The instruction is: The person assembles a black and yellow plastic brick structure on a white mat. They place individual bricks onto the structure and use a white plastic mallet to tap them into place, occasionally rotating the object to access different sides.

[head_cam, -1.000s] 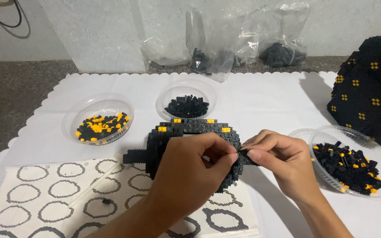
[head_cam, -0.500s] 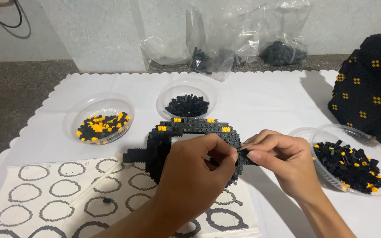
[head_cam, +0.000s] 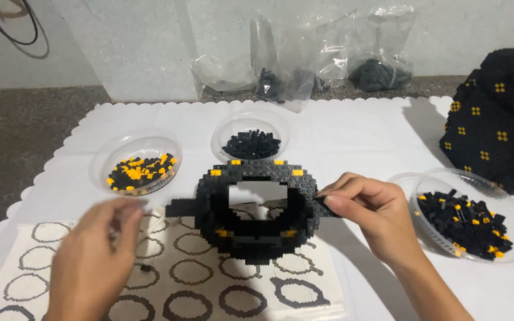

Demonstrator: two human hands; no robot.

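A black ring-shaped brick model (head_cam: 257,208) with small orange studs stands on the white mat, over a printed sheet of ring outlines (head_cam: 209,279). My right hand (head_cam: 370,217) pinches the model's right edge with thumb and fingers. My left hand (head_cam: 93,261) hovers low over the sheet at the left, fingers curled, apart from the model; I cannot tell whether it holds a piece. A tiny black piece (head_cam: 145,268) lies on the sheet beside it.
Three clear bowls hold small bricks: black and orange at the left (head_cam: 138,169), black at the back (head_cam: 251,139), black with some orange at the right (head_cam: 468,217). A large black studded build (head_cam: 498,119) stands at far right. Plastic bags (head_cam: 304,65) lie behind.
My left hand has left the model's right side and moved down and left over the printed sheet. The ring's open middle is now uncovered. My right hand stays at the model's edge.
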